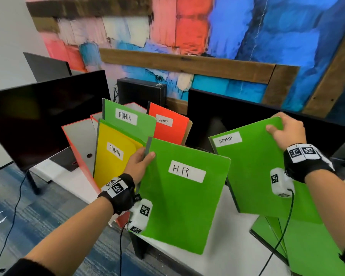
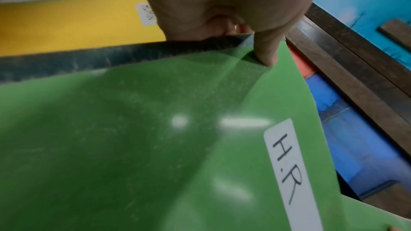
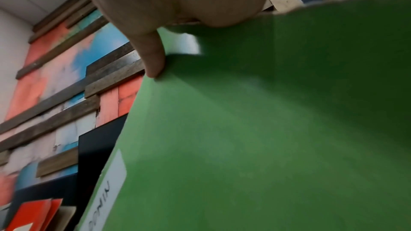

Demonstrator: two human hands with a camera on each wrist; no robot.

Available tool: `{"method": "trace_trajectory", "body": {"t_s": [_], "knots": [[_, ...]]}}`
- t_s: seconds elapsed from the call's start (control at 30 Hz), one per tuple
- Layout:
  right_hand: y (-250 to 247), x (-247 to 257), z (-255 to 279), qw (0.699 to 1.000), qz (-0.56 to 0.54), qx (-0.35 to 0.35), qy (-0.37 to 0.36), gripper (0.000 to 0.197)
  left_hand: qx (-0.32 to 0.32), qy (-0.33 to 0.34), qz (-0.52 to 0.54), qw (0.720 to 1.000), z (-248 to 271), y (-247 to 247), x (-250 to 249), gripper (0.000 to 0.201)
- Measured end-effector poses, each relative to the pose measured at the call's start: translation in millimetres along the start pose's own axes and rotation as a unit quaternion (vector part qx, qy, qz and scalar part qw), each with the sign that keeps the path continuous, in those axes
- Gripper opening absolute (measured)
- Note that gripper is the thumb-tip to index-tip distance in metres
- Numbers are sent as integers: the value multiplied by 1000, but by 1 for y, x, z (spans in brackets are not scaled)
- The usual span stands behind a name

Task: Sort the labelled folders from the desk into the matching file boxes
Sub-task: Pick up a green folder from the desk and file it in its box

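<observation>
A painted wall of red, blue and wood planks (image 1: 187,36) backs a white desk (image 1: 227,246) carrying dark monitors (image 1: 38,120). On it stands an orange file box (image 1: 78,148) holding a yellow ADMIN folder (image 1: 112,156), a green ADMIN folder (image 1: 127,120) and, behind, an orange SECURITY folder (image 1: 167,126). The left hand (image 1: 137,166) pinches the top corner of the green H.R folder (image 1: 183,196); the right hand (image 1: 287,132) grips a raised green ADMIN-labelled folder (image 1: 257,166). More green folders, probably, lie beneath it (image 1: 307,246).
</observation>
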State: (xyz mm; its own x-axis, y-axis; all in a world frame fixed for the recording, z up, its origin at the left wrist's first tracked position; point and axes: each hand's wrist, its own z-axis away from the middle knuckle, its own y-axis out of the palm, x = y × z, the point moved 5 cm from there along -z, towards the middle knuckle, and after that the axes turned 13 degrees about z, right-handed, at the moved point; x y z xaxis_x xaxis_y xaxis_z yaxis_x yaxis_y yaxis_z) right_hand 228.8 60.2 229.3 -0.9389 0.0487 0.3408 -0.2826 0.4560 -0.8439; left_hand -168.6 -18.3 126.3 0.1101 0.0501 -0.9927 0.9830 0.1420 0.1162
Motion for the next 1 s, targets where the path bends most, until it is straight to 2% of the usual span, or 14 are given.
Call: {"method": "trace_trajectory", "body": {"t_s": [0.07, 0.13, 0.27, 0.33, 0.47, 0.6, 0.7, 0.8, 0.83, 0.9, 1.0], "knots": [[3, -3, 3, 998, -55, -3, 8, 17, 9, -5, 21, 1000, -1, 9, 1, 30], [8, -9, 5, 991, -129, 14, 28, 11, 7, -23, 55, 998, -4, 16, 4, 51], [23, -24, 11, 947, -311, 22, 78, 26, 37, -25, 78, 996, -2, 41, -4, 36], [35, -36, 16, 927, -359, 11, 111, 30, 41, -24, 82, 995, -3, 51, -2, 32], [70, -69, 25, 889, -413, -1, 199, 37, 9, -43, 102, 994, -13, 54, 20, 28], [96, -90, 36, 878, -407, 10, 252, 43, -20, -56, 109, 992, -18, 54, 32, 33], [105, -100, 36, 880, -394, 9, 264, 32, -43, -67, 115, 990, -21, 54, 39, 37], [99, -96, 31, 895, -350, 14, 276, 13, -54, -75, 114, 989, -22, 56, 44, 35], [99, -99, 29, 904, -316, 14, 287, 13, -56, -77, 118, 988, -22, 57, 46, 38], [99, -104, 29, 919, -230, 11, 319, 28, -54, -82, 127, 987, -24, 59, 49, 40], [91, -100, 33, 925, -156, -45, 343, 46, -50, -91, 128, 986, -29, 66, 52, 40]]}}
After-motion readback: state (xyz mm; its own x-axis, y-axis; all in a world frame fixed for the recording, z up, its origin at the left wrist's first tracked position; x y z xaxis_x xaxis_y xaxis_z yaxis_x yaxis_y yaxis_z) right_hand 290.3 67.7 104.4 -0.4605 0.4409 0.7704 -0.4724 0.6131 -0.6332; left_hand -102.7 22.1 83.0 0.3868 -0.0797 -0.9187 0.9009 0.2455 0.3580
